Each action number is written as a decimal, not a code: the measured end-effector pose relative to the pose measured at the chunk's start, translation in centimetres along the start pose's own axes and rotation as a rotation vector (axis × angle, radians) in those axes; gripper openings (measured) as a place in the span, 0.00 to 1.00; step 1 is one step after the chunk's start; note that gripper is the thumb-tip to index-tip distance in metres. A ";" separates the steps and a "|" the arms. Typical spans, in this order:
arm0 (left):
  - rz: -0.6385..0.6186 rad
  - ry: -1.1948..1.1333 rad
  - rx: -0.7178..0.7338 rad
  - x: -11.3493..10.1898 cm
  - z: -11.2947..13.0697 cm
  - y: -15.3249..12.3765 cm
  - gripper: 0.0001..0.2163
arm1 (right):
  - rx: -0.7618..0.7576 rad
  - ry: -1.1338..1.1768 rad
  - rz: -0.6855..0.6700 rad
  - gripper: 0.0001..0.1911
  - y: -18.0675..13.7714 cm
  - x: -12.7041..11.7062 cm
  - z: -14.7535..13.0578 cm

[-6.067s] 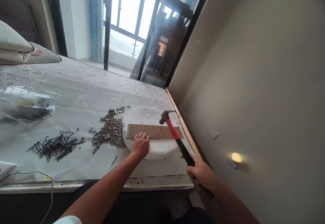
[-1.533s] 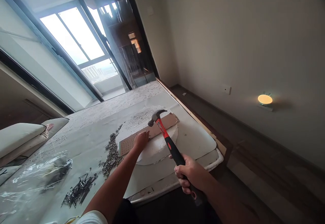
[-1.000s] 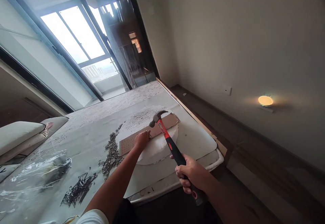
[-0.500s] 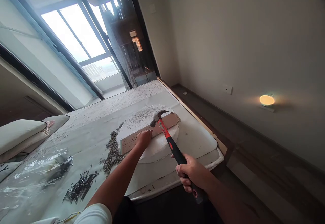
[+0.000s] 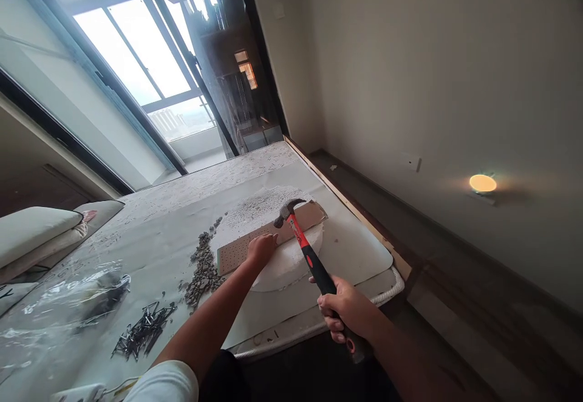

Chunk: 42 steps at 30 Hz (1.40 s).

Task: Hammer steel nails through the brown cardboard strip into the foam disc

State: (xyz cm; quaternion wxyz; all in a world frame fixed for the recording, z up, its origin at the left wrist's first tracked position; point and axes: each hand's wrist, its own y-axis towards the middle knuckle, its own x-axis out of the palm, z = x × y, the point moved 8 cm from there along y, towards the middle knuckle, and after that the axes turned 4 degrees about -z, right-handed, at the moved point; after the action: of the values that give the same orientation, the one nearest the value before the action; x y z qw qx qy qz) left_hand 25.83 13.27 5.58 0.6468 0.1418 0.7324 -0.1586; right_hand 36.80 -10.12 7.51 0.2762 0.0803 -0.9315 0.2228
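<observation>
Right hand (image 5: 348, 316) at the bed's (image 5: 150, 250) near edge, fist closed on hammer (image 5: 305, 250) handle. Left hand (image 5: 263, 248) pressed on perforated board (image 5: 234, 256), fingers curled; can't tell if it's pinching anything. Board lies on white foam disc (image 5: 282, 268) near the right edge, hammer head over it.

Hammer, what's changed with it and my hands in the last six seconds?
The hammer head has come closer to the left hand, just beyond its fingertips over the perforated board. Nothing taken or released: the right hand still grips the handle, the left hand still presses the board on the white foam disc. Nail pile unmoved.
</observation>
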 end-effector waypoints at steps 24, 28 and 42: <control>0.162 -0.198 0.065 -2.2 -1.9 -1.7 0.21 | -0.026 -0.166 0.041 0.35 0.7 -1.1 1.0; 0.438 -0.266 -0.020 -3.1 -3.9 -5.8 0.14 | -0.051 -0.338 0.078 0.33 0.7 -1.3 1.7; 0.539 -0.311 0.017 -0.2 -4.4 -8.9 0.12 | 0.011 -0.862 0.181 0.32 -2.8 3.6 -4.4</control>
State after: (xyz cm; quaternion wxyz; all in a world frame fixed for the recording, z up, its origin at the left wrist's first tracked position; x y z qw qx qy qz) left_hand 18.24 6.98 6.74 0.7687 0.3105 0.5591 -0.0072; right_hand 36.69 -10.68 13.84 -0.1585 0.0855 -0.9636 0.1974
